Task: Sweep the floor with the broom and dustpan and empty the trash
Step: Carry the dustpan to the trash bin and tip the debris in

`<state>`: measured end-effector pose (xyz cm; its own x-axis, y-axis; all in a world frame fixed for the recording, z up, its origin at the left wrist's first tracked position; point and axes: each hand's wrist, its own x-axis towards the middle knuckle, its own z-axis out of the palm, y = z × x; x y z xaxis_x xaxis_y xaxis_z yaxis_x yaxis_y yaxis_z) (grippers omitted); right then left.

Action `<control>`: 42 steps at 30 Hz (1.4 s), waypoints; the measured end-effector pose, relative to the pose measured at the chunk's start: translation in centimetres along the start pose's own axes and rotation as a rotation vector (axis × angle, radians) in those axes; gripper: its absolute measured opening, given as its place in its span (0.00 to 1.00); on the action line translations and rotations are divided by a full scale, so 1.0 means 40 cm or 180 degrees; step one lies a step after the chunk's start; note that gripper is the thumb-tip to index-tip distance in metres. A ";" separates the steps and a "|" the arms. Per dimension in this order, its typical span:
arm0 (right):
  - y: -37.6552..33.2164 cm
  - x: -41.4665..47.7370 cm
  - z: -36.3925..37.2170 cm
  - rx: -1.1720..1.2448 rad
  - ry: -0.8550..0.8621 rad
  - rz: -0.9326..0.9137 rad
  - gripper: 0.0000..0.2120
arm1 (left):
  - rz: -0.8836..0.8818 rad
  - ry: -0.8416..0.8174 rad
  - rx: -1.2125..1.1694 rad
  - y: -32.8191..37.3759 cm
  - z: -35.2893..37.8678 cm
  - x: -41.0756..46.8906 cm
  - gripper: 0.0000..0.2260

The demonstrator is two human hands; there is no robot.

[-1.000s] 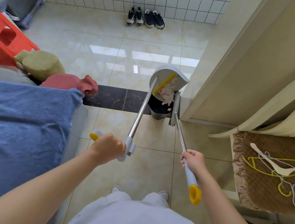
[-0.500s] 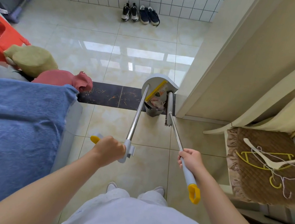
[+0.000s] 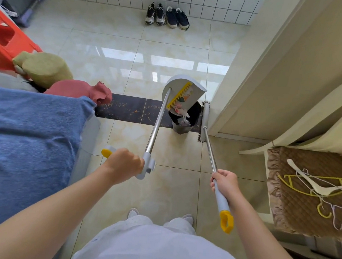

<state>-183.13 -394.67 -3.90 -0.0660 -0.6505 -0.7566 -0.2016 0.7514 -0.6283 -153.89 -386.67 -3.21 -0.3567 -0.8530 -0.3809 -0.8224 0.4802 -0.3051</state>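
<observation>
The grey long-handled dustpan (image 3: 193, 93), gripped in the left hand (image 3: 124, 162) and tipped over the dark trash bin (image 3: 182, 128), is best held there until its paper scraps (image 3: 181, 109) are shaken out, while the grey broom (image 3: 205, 116) is gripped aside in the right hand (image 3: 225, 183).

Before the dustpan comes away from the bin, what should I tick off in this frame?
1. Dustpan tipped over the trash bin: ok.
2. Pan fully emptied: not ok, scraps hang at its mouth.
3. Left hand grips the dustpan handle: ok.
4. Right hand grips the broom handle: ok.
5. Broom head outside the bin, on its right: ok.
6. Broom head touching the bin: cannot tell.
</observation>
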 end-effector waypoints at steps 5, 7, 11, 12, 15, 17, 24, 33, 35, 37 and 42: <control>0.011 0.011 -0.004 -0.0048 -0.0007 0.0069 0.11 | -0.0043 0.0065 -0.0043 0.045 0.038 -0.011 0.21; 0.015 0.017 -0.005 -0.0094 -0.0014 0.0090 0.14 | -0.0107 0.0243 -0.0166 0.058 0.041 -0.003 0.22; 0.021 0.018 -0.010 -0.0173 -0.0055 0.0115 0.14 | -0.0060 0.0214 -0.0212 0.072 0.028 0.023 0.21; 0.022 0.018 -0.009 -0.0178 -0.0059 0.0114 0.14 | -0.0039 0.0222 -0.0175 0.065 0.026 0.028 0.22; 0.022 0.017 -0.012 -0.0153 -0.0060 0.0096 0.11 | -0.0005 0.0283 -0.0097 0.032 0.019 0.034 0.26; 0.017 0.015 -0.012 -0.0137 -0.0064 0.0062 0.07 | 0.0033 0.0199 0.0067 0.014 0.010 0.032 0.27; -0.002 0.029 -0.015 -0.0038 -0.0135 -0.0044 0.05 | -0.0039 -0.0261 0.0469 0.009 -0.032 0.015 0.20; 0.015 0.058 -0.023 -0.0309 -0.0173 -0.0045 0.15 | -0.0079 -0.0112 -0.0067 0.119 0.032 0.012 0.25; 0.023 0.062 -0.029 -0.0376 -0.0142 -0.0009 0.17 | -0.0116 0.0056 -0.0154 0.137 0.009 0.034 0.22; 0.035 0.064 -0.030 -0.0368 -0.0132 0.0055 0.17 | -0.0182 0.0157 -0.0230 0.146 -0.010 0.048 0.21; 0.061 0.065 -0.030 -0.0428 -0.0124 0.0111 0.17 | -0.0116 0.0262 -0.0228 0.101 -0.008 0.050 0.25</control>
<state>-184.97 -394.65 -7.19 -0.0380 -0.6175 -0.7857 -0.3291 0.7501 -0.5736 -158.07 -386.49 -4.94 -0.3589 -0.8849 -0.2970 -0.8639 0.4354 -0.2533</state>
